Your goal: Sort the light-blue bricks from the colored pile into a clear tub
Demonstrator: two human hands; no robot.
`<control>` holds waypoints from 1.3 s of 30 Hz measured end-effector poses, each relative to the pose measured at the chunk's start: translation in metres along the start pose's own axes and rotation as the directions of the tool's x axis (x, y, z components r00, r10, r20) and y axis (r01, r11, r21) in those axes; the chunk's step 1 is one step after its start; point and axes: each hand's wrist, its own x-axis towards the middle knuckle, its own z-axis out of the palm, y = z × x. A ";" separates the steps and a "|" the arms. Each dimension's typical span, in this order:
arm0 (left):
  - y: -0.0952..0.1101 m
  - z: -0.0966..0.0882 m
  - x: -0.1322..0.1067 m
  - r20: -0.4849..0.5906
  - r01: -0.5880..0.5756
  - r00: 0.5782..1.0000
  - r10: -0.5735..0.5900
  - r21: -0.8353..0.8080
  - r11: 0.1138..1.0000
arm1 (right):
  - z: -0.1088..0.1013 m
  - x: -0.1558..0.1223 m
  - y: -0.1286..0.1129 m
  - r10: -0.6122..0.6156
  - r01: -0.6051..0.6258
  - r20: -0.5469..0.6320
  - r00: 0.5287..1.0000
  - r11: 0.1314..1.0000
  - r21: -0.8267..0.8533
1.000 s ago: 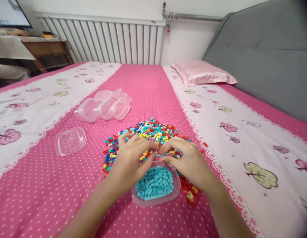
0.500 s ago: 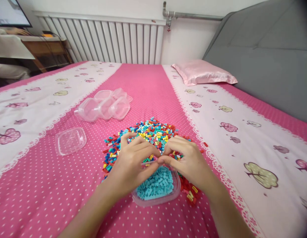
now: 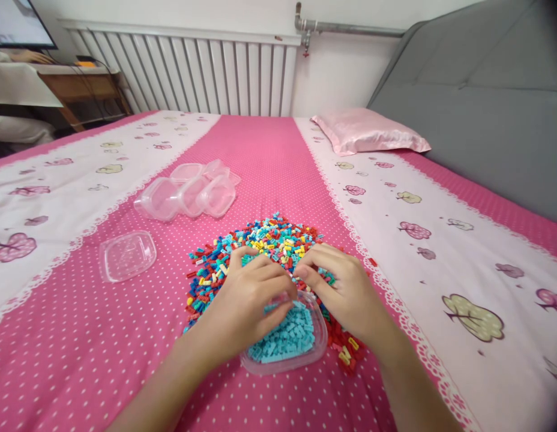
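A clear plastic container (image 3: 322, 342) stands on the bed in front of me, filled with light blue toy bricks (image 3: 287, 336). My left hand (image 3: 255, 294) is over the container's left side, fingers curled and thumb near the index fingertip; whatever is in the pinch is too small to make out. At the container's far right edge, over the brick pile, my right hand (image 3: 341, 288) has its thumb and fingertips drawn together, and their contents are hidden. A heap of small mixed-colour bricks (image 3: 278, 237) spreads behind and around both hands, partly covered by them.
Several clear containers (image 3: 192, 192) lie grouped farther back on the left. A clear lid (image 3: 128, 257) rests nearer on the pink dotted sheet (image 3: 260, 150). A pink pillow (image 3: 371, 132) sits at the back right. Another person's hand (image 3: 33, 57) is by a monitor (image 3: 20, 24).
My hands were meeting at the fingertips over the container's far edge; now they are apart. The left fingers have lowered toward the light blue bricks, and the right hand has shifted slightly away.
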 end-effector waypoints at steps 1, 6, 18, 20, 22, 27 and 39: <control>0.000 0.002 0.000 0.034 -0.032 0.999 0.032 0.016 0.999 | 0.000 0.000 0.000 -0.002 0.002 0.000 1.000 1.000 -0.008; -0.003 0.009 -0.002 0.117 -0.104 0.988 0.100 0.031 0.994 | 0.000 0.000 0.001 -0.005 0.005 0.005 1.000 1.000 -0.030; -0.004 0.001 -0.005 0.232 -0.150 0.961 0.151 -0.023 0.988 | -0.002 0.000 0.000 0.009 -0.009 0.007 1.000 0.999 -0.043; -0.004 -0.002 -0.005 0.247 -0.154 0.956 0.157 -0.032 0.988 | -0.002 0.000 0.000 0.013 -0.012 0.008 1.000 0.999 -0.048; -0.004 -0.004 -0.005 0.269 -0.155 0.950 0.158 -0.030 0.987 | -0.002 0.000 0.000 0.012 -0.012 0.008 1.000 0.998 -0.054; -0.003 -0.004 -0.006 0.254 -0.170 0.953 0.166 -0.008 0.985 | -0.001 0.001 0.000 0.010 -0.010 0.009 1.000 0.998 -0.057; -0.005 -0.001 -0.008 0.237 -0.173 0.957 0.169 -0.006 0.985 | -0.001 0.000 0.001 0.008 -0.008 0.009 1.000 0.998 -0.068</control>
